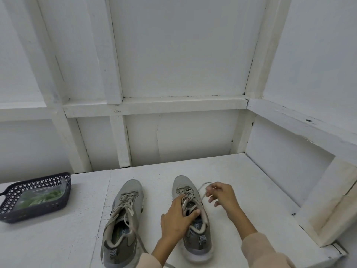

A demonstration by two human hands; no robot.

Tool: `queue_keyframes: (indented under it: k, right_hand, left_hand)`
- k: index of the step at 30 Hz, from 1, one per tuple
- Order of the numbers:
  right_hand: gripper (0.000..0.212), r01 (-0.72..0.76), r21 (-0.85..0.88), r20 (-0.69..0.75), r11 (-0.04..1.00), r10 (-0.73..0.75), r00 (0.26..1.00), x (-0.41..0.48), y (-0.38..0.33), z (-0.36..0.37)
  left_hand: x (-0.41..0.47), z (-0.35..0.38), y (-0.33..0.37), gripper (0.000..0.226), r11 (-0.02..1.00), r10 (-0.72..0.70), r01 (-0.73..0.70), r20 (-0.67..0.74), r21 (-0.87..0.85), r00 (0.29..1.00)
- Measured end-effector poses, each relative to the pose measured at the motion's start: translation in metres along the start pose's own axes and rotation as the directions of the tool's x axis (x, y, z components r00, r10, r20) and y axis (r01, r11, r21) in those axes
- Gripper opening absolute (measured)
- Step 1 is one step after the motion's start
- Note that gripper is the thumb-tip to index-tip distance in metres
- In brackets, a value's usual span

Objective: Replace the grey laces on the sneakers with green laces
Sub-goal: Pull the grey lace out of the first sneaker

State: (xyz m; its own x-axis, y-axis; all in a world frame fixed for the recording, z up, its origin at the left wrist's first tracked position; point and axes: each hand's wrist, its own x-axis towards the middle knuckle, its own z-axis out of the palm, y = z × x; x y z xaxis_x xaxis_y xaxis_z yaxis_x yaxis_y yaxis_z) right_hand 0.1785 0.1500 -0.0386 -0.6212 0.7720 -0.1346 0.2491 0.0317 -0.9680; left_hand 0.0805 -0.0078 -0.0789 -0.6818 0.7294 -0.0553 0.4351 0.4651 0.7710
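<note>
- Grey lace (201, 192): one strand drawn out of the right sneaker (181, 185), running up and to the right from the eyelets near the toe end.
- Right sneaker lies with its long axis near-to-far, toe far, heel near, on the white counter (58, 238).
- Right hand (222, 196): just right of the shoe, thumb and fingertips pinching the strand, other fingers loosely curled. It is the nearer hand to the free lace.
- Left hand (177, 219): laid flat over the tongue and crossings, fingers spread, pressing the shoe down; grips nothing that I can see.
- Judgement: next pull goes rightward, away from the shoe's axis, against the left hand's hold.
- Left sneaker (123, 215): parallel, just left, laced, ends trailing toward the near edge.
- Green laces (44, 197): bagged in a dark basket (11, 215), well apart at far left.
</note>
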Motion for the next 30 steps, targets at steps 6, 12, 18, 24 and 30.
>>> queue_keyframes:
  k: [6,12,18,24,30]
  right_hand:
    - [0.012,-0.118,-0.131,0.243,0.984,0.147,0.959,-0.005,0.000,-0.005]
    - [0.014,-0.121,0.083,0.008,0.989,0.121,0.993,0.001,0.004,0.005]
    - [0.015,-0.082,0.278,-0.382,0.957,0.189,0.905,0.017,0.008,-0.005]
    - [0.059,-0.155,-0.092,-0.420,0.984,0.103,0.902,0.018,0.018,-0.008]
    - [0.012,0.152,-0.228,-0.051,0.962,-0.168,0.984,-0.009,0.000,0.018]
  left_hand:
    - [0.000,0.000,-0.001,0.074,1.000,0.002,-0.002,-0.012,-0.003,1.000]
    - [0.001,0.000,-0.002,0.073,1.000,0.013,-0.013,-0.003,0.012,1.000]
    - [0.000,-0.002,-0.003,0.074,1.000,0.020,-0.020,0.001,0.015,1.000]
    - [-0.002,-0.008,-0.003,0.075,0.979,0.038,-0.029,0.040,-0.203,0.998]
    - [0.007,-0.018,-0.020,0.008,0.932,0.039,-0.088,-0.145,-0.353,0.989]
